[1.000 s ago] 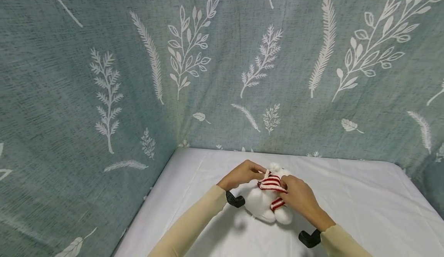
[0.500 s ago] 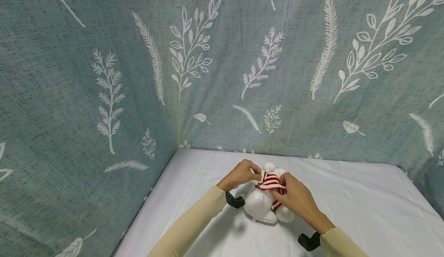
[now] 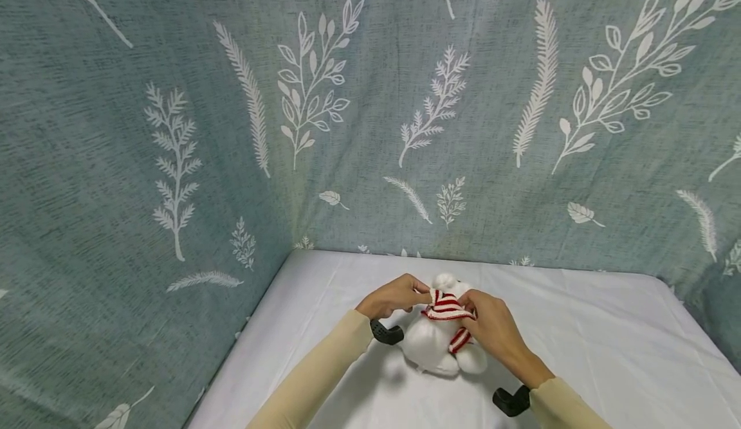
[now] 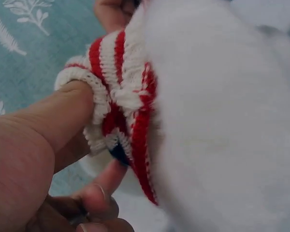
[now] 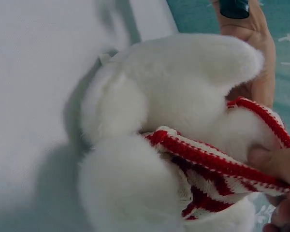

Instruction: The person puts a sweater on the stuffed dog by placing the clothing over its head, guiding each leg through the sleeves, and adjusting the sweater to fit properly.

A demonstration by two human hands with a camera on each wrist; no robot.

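Observation:
A white plush toy (image 3: 425, 345) lies on the white-covered table, partly dressed in a small red-and-white striped knit sweater (image 3: 447, 305). My left hand (image 3: 396, 297) pinches the sweater's white ribbed end, and in the left wrist view its thumb bends over that ribbing (image 4: 94, 92). From the other side, my right hand (image 3: 492, 323) holds the red-edged hem (image 5: 212, 159) between thumb and fingers. That hem stands away from the plush in the right wrist view, showing the striped inside. A white limb of the toy (image 5: 128, 183) hangs below the hem.
White cloth (image 3: 579, 326) covers the table. Blue-green fabric with white leaf prints (image 3: 370, 127) hangs behind it and along the left side. Dark wrist cameras (image 3: 511, 402) sit beneath both forearms, close over the cloth.
The plush toy and sweater have shifted slightly left, along with the right hand. The hands keep their hold on the sweater, and its striped cloth is spread a little differently between them.

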